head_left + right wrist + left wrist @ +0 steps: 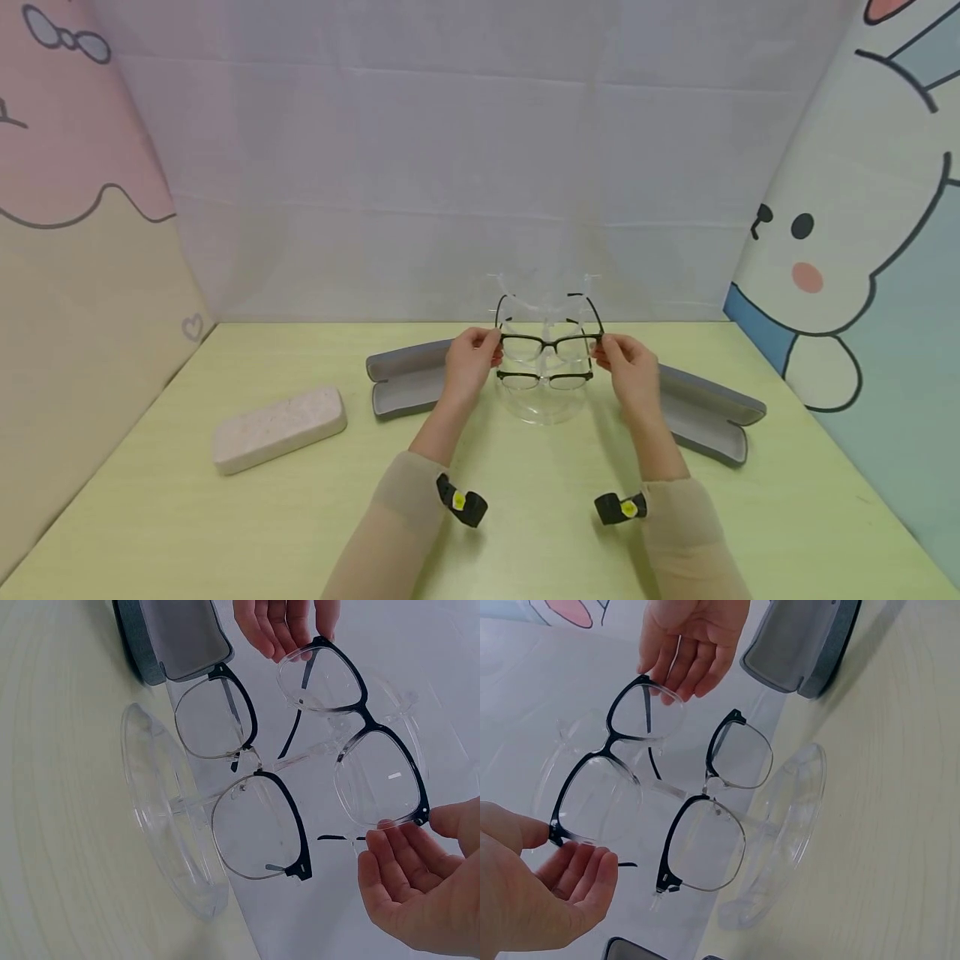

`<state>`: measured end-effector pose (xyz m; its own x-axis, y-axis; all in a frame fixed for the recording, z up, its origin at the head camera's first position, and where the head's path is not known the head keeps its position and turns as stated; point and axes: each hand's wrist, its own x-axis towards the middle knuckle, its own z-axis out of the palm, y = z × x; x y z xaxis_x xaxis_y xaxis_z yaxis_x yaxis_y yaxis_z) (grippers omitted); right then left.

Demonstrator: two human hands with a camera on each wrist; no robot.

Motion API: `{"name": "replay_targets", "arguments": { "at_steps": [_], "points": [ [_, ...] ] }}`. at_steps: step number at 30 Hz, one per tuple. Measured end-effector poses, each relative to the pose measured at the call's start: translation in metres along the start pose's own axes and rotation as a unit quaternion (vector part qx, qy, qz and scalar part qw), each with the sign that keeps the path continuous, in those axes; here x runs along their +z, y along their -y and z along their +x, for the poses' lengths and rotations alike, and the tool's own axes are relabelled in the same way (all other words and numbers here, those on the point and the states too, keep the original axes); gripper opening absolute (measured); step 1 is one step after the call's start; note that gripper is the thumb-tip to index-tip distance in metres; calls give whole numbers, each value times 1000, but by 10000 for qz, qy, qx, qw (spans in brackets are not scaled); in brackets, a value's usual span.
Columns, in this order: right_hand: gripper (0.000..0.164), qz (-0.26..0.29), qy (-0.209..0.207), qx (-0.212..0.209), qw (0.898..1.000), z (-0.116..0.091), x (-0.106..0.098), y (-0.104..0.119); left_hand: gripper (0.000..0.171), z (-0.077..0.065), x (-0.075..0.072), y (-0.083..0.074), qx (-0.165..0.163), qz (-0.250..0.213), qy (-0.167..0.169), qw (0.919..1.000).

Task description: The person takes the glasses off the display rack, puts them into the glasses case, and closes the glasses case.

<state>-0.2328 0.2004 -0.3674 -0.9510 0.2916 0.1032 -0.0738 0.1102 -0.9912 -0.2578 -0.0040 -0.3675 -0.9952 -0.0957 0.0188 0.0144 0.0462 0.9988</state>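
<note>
A pair of black-topped eyeglasses [551,342] is pinched at its two outer front corners, by my left hand [472,363] on one side and my right hand [630,373] on the other. Its temples point away toward the back. Behind and below stands a clear plastic display stand [545,414] with a round base on the table. Lower on this stand sits a second pair of eyeglasses [705,796], black along the top with thin metal lower rims. The held pair overlaps the stand's upper part in the head view.
An open grey glasses case [405,392] lies behind my left hand, and another open grey case [708,412] lies beside my right forearm. A closed pale glasses case [279,429] rests farther left on the table [540,533]. A white backdrop [450,167] rises behind.
</note>
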Motion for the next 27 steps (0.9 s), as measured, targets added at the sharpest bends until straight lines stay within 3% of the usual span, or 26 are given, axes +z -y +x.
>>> {"name": "replay_targets", "arguments": {
  "at_steps": [12, 27],
  "points": [
    [33, 231, 42, -7, 9997, -6, 1, 8, 24, -6, -6, -3, 145, -118, 13, 9998],
    [30, -197, 656, -39, 9976, -19, 1, 19, 24, -13, -22, 3, -35, -622, 138, 9980]
  ]
}}
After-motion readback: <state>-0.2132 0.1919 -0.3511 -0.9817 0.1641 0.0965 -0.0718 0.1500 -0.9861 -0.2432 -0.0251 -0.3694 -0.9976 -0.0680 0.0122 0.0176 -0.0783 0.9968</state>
